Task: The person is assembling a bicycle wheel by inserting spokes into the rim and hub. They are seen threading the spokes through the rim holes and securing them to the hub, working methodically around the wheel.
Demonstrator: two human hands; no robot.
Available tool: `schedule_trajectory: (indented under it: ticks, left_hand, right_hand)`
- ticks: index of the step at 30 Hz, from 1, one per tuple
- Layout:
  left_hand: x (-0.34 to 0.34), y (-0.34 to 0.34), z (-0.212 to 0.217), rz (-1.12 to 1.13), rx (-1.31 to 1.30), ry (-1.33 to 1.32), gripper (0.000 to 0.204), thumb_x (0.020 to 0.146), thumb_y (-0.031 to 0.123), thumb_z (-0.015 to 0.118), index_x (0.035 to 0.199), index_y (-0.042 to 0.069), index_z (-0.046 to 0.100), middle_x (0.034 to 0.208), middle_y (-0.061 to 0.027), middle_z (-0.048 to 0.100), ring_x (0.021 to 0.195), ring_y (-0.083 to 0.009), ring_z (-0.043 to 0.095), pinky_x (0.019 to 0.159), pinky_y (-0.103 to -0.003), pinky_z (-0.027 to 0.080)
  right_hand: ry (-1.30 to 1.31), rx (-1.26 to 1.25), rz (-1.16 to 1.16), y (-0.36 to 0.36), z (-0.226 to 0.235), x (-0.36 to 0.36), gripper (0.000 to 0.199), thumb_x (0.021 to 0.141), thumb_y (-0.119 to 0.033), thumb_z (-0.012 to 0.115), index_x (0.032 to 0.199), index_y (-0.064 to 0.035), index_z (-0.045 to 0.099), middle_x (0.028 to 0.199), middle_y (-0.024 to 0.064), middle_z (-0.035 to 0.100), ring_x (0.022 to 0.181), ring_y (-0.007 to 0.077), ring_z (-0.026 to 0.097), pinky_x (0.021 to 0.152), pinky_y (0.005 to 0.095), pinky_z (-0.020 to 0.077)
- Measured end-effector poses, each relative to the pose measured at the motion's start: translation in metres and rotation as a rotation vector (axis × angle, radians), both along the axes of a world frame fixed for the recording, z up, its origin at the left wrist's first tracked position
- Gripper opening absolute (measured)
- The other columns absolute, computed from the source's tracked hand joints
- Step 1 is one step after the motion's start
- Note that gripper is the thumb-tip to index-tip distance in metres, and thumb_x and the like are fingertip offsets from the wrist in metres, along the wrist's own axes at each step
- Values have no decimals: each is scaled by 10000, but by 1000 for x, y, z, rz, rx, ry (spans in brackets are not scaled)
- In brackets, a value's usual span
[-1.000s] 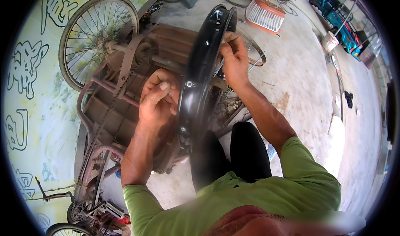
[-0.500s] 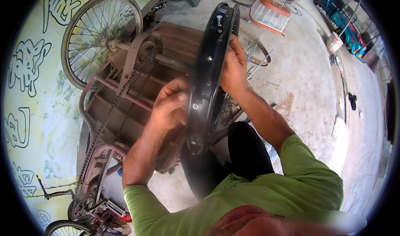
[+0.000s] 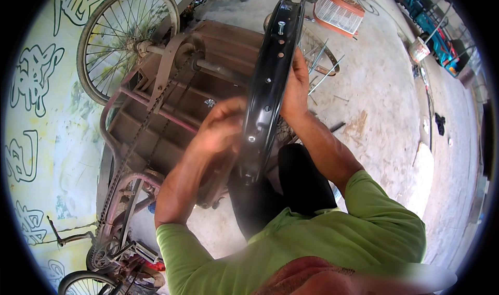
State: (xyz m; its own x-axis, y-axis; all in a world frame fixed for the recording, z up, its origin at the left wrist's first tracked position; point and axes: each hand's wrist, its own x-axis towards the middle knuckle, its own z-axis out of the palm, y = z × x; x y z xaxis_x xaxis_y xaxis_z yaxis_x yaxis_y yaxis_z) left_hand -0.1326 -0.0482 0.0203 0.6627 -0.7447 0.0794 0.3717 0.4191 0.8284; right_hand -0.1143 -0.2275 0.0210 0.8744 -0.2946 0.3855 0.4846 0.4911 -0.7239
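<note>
- Black rim [image 3: 262, 96], between my hands: silver fittings [image 3: 281, 28] seated in some places; bare holes [image 3: 280, 55] remaining.
- My left hand [image 3: 224, 123]: fingers curled, blurred; contents, cannot tell.
- My right hand [image 3: 296, 91]: beside rim, fingers partly hidden; grip, cannot tell.

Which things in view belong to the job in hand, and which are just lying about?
Apparently in the job:
- black wheel rim
- right hand, at its right side
- left hand, at its left side, blurred; contact unclear

Apparently just about, untouched:
- brown cart
- orange-and-white grille
- white bucket

Unclear: thin metal rods beyond the right hand.
</note>
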Motion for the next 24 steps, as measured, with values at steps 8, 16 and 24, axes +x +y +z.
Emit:
schedule_trajectory:
  ticks: [8, 16, 24]
  left_hand:
    - [-1, 0, 0, 10, 25, -1, 430, 864, 112, 602, 1239, -84, 529, 849, -130, 678, 520, -133, 634, 368, -208, 481]
    - [-2, -2, 9, 24, 98, -35, 371, 866, 204, 616, 1168, -11, 604, 864, -67, 680, 591, -97, 619, 376, -187, 412]
    - [-1, -3, 0, 33, -69, -56, 352, 871, 145, 605, 1173, -35, 587, 912, -123, 680, 635, -156, 646, 442, -241, 463]
  right_hand:
    - [10, -102, -28, 2, 3, -2, 163, 993, -106, 557, 1138, -30, 545, 982, 22, 639, 883, 73, 589, 763, 236, 479]
    - [7, -80, 37, -4, -17, 5, 102, 982, -61, 553, 1069, -11, 569, 935, 16, 641, 835, 66, 588, 731, 227, 477]
    - [154, -259, 55, -25, -35, 6, 158, 946, -159, 640, 1016, -18, 632, 820, 4, 632, 748, 68, 578, 672, 232, 479]
